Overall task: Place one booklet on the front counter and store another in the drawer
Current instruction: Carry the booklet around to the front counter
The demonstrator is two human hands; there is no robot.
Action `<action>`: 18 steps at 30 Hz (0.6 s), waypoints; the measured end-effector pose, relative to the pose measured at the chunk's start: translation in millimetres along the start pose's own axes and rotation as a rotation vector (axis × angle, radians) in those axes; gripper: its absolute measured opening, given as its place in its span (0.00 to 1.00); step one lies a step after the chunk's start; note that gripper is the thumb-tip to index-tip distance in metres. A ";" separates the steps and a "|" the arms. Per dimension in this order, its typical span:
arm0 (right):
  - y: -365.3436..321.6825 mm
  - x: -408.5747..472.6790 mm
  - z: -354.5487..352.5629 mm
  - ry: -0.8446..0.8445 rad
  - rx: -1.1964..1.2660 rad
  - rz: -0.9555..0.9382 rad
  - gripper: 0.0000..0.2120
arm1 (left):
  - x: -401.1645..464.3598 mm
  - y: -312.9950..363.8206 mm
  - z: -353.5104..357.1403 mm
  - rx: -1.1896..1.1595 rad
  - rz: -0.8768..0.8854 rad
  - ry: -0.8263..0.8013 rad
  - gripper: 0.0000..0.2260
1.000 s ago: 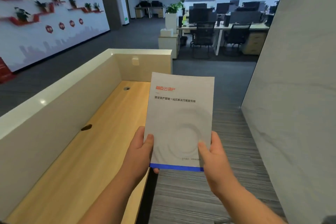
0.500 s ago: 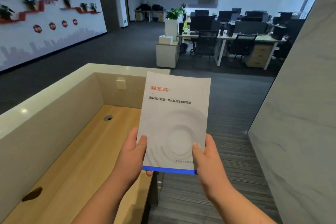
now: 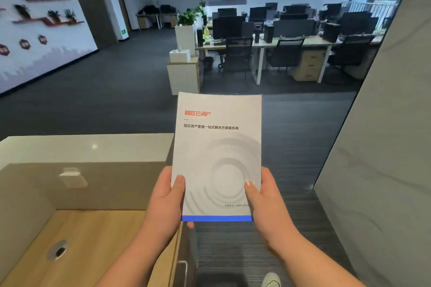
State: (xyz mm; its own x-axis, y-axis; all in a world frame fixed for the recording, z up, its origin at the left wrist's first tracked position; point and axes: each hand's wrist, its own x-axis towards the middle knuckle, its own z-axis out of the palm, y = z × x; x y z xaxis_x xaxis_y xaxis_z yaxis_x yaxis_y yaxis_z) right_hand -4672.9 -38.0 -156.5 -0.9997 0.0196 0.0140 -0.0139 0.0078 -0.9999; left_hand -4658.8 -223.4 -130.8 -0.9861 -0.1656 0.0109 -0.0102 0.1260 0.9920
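A grey booklet [image 3: 218, 147] with red lettering and a blue strip along its bottom edge is held upright in front of me. My left hand [image 3: 166, 202] grips its lower left edge, thumb on the cover. My right hand [image 3: 265, 202] grips its lower right edge the same way. Whether one booklet or more is in my hands cannot be told. The white top of the front counter [image 3: 88, 147] lies to the left, beyond the wooden desk [image 3: 98, 240]. A metal drawer handle [image 3: 184, 270] shows below the desk's right edge.
A grey stone-look wall [image 3: 377, 170] stands close on the right. Striped carpet [image 3: 233, 254] runs ahead into an open office with desks, chairs and monitors [image 3: 291, 28]. A white cabinet [image 3: 184, 74] stands ahead. The desk has a cable hole [image 3: 58, 250]. My shoe [image 3: 270, 280] shows below.
The view has advanced along the desk toward its far end and lifted; the counter's end wall is now close. Both hands keep the same grip on the booklet.
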 end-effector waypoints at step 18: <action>-37.3 589.3 -25.7 -0.237 -0.104 -0.050 0.12 | 526.2 30.2 131.3 -0.055 0.035 0.278 0.09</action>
State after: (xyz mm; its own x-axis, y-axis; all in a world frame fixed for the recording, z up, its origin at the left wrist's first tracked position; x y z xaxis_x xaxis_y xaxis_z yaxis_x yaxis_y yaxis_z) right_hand -5261.0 -1.0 -110.7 -0.9747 -0.2179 0.0491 -0.0736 0.1057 -0.9917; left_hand -5199.8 -178.3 -111.7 -0.9025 -0.4246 0.0717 0.0394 0.0842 0.9957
